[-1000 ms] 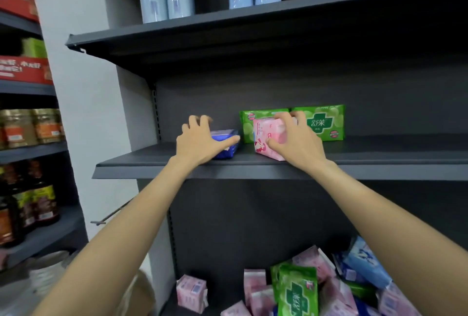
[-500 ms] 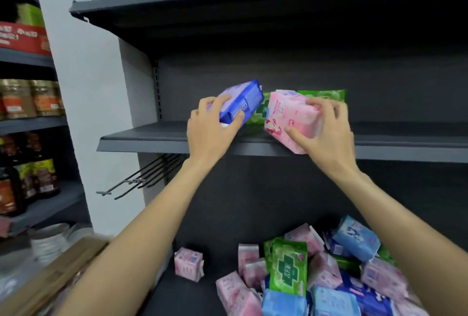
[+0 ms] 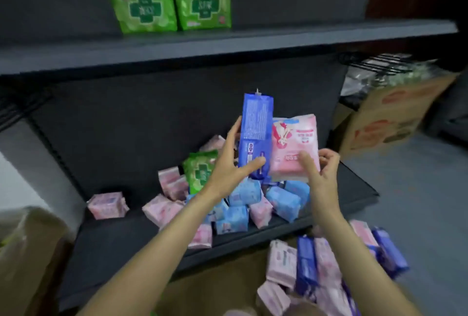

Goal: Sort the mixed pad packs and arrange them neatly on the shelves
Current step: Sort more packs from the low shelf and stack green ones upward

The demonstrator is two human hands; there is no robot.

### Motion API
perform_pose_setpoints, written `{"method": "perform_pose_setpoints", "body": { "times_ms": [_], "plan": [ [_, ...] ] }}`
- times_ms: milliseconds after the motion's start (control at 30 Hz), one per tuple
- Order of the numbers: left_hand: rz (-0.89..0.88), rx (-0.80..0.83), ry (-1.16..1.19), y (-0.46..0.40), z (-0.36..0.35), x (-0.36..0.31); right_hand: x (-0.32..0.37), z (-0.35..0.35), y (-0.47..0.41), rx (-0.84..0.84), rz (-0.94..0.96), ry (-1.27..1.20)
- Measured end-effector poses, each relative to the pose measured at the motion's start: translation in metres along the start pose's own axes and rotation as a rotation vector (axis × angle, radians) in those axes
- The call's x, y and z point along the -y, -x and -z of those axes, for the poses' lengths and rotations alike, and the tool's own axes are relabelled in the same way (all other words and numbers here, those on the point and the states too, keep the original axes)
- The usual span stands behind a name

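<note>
glossy plastic pad packs; matt dark shelf; cardboard box.

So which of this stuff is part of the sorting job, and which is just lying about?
Job:
- dark blue pack, held by left hand
- pink pack, held by right hand
- two green packs on upper shelf
- mixed pile on lower shelf

Lying about:
- cardboard box

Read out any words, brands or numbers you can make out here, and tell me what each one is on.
Nothing can be read with certainty.
Green packs on the upper shelf: white characters inside a dark green cross, blurred.
Blue pack in the left hand: fine print and a white label, too small.
Pink pack in the right hand: red characters, blurred.
Cardboard box: red markings, blurred.
</note>
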State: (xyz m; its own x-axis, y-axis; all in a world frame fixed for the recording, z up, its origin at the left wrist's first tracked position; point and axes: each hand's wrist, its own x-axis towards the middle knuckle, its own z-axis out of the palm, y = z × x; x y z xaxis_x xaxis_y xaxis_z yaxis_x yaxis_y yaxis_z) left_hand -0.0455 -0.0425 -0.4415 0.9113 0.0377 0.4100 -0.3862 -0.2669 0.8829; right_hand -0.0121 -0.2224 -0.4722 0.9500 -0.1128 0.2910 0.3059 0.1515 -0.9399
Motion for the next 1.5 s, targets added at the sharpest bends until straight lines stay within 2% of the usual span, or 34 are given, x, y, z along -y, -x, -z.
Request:
{"method": "perform_pose_setpoints", "body": {
  "times_ms": [200, 300, 400, 533, 633, 733, 800, 867, 1000, 1067, 1133, 1200, 1300, 1400, 1500],
  "plan": [
    [0.357, 0.302, -0.002, 0.041, -0.065, 0.108, -0.089, 0.102, 0.046, 0.04, -0.37, 0.238],
    [0.496, 0.367, 0.002, 0.068, -0.091, 0.156, -0.129, 0.126, 0.065, 0.021, -0.574, 0.28],
    [0.559, 0.357, -0.043, 0.091, -0.11, 0.196, -0.166, 0.143, 0.079, 0.061, -0.665, 0.392],
    [0.671, 0.297, -0.093, 0.121, -0.116, 0.236, -0.198, 0.163, 0.096, 0.284, -0.548, 0.68],
    [0.723, 0.243, -0.216, 0.137, -0.104, 0.257, -0.21, 0.167, 0.109, 0.552, -0.417, 0.831],
    [0.801, 0.297, -0.341, 0.157, -0.089, 0.271, -0.229, 0.166, 0.12, 0.841, -0.339, 1.014],
    [0.807, 0.34, -0.428, 0.169, -0.08, 0.281, -0.248, 0.163, 0.129, 0.944, -0.162, 1.201],
    [0.774, 0.406, -0.536, 0.178, -0.076, 0.29, -0.262, 0.16, 0.136, 0.943, -0.063, 1.362],
    [0.722, 0.489, -0.667, 0.187, -0.091, 0.309, -0.271, 0.154, 0.14, 0.812, -0.064, 1.553],
    [0.717, 0.49, -0.611, 0.189, -0.107, 0.318, -0.275, 0.154, 0.142, 0.784, -0.04, 1.569],
    [0.796, 0.467, -0.549, 0.19, -0.12, 0.328, -0.277, 0.156, 0.144, 0.763, -0.005, 1.54],
    [0.882, 0.454, -0.622, 0.19, -0.126, 0.339, -0.277, 0.157, 0.145, 0.739, 0.03, 1.519],
    [0.891, 0.451, -0.789, 0.192, -0.125, 0.346, -0.277, 0.157, 0.145, 0.785, 0.103, 1.489],
    [0.98, 0.421, -0.579, 0.194, -0.127, 0.353, -0.278, 0.153, 0.144, 0.87, 0.128, 1.503],
    [1.045, 0.433, -0.384, 0.195, -0.12, 0.36, -0.276, 0.152, 0.142, 0.848, 0.094, 1.469]
  ]
}}
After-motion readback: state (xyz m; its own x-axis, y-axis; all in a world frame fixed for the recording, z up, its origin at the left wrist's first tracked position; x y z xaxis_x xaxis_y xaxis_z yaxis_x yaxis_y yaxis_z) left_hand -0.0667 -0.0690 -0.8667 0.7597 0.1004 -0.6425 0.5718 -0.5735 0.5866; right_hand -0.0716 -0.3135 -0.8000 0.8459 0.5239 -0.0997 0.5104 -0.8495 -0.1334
